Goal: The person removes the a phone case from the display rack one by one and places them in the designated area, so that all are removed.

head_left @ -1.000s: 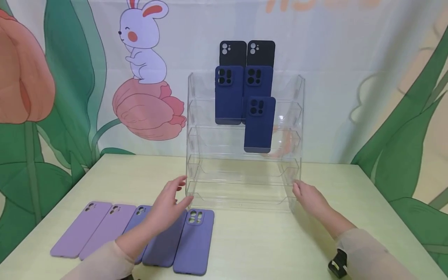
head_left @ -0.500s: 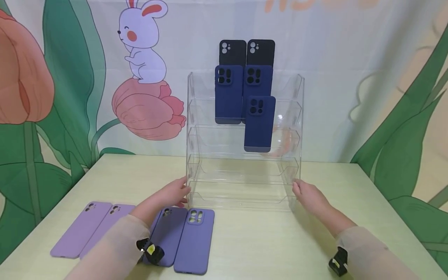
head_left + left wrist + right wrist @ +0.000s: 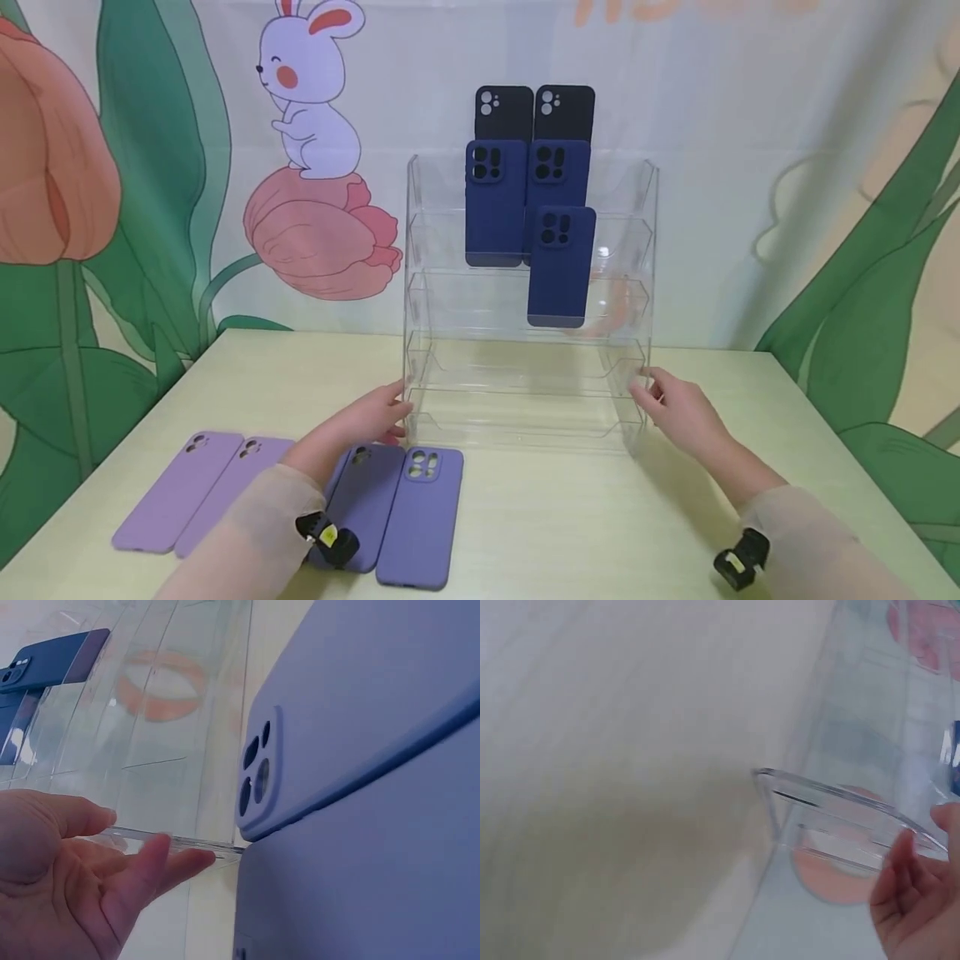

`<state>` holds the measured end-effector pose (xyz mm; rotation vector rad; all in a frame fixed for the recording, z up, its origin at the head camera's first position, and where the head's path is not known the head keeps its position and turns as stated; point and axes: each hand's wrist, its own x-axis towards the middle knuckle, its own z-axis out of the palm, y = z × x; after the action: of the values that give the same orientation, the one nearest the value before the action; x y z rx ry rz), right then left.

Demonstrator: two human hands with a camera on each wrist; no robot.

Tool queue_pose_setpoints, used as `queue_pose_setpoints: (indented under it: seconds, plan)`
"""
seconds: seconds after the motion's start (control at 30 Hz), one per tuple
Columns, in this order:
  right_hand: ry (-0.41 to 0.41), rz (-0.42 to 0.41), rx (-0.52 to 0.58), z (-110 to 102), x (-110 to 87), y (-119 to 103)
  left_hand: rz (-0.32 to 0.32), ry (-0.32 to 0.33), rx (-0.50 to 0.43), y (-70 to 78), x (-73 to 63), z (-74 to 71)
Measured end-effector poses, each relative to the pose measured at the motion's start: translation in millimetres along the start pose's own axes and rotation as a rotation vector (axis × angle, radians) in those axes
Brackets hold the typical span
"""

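A clear acrylic tiered display rack (image 3: 517, 437) stands on the table. My left hand (image 3: 371, 412) pinches its left side panel near the bottom, thumb and fingers on either side of the edge in the left wrist view. At the right side panel my right hand (image 3: 675, 408) has its thumb and fingers spread around the edge (image 3: 840, 795), loosely. Two black phone cases (image 3: 504, 112) lean in the top tier. In front of them are two navy phone cases (image 3: 495, 221), and a third navy phone case (image 3: 561, 283) sits one tier lower.
A bluish-purple phone case (image 3: 420, 525) and a darker one (image 3: 363, 504) lie before the rack, the latter partly behind my left sleeve. Lilac phone cases (image 3: 176, 492) lie further left on the table (image 3: 547, 533). A printed curtain (image 3: 705, 208) hangs behind.
My left hand has come in to the rack's left panel and taken hold of it. My right hand has loosened from the right panel and shifted slightly up and outward.
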<state>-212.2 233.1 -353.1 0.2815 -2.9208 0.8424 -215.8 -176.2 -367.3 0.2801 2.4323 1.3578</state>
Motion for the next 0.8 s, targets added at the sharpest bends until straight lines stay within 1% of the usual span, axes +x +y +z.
queue_pose_setpoints:
  seconds: [0.1,0.2,0.27,0.33,0.4,0.53,0.67,0.8]
  plan:
    - [0.141,-0.025,0.017,-11.6,-1.8,-4.3,-0.003,-0.001,-0.007,2.4,4.1,1.7]
    - [0.265,-0.049,0.073,-18.6,-0.8,-11.1,0.002,0.001,0.013,5.9,6.2,0.1]
    - [0.317,-0.074,0.119,-20.1,1.8,-17.1,-0.002,0.003,0.029,6.7,4.7,-1.5]
    - [0.352,-0.103,0.151,-20.8,5.6,-22.5,-0.001,-0.006,0.038,6.4,3.2,-2.4]
    - [0.357,-0.129,0.169,-23.2,9.9,-27.7,0.001,-0.014,0.032,6.1,3.2,-1.8]
    - [0.310,-0.153,0.220,-27.4,22.9,-43.0,-0.005,-0.041,0.016,7.7,0.3,-3.6]
    - [0.257,-0.154,0.278,-32.9,36.4,-57.1,-0.022,-0.066,-0.009,8.0,-1.6,-4.4]
    - [0.218,-0.116,0.341,-37.5,48.5,-68.8,-0.030,-0.075,-0.020,7.1,-2.8,-6.9]
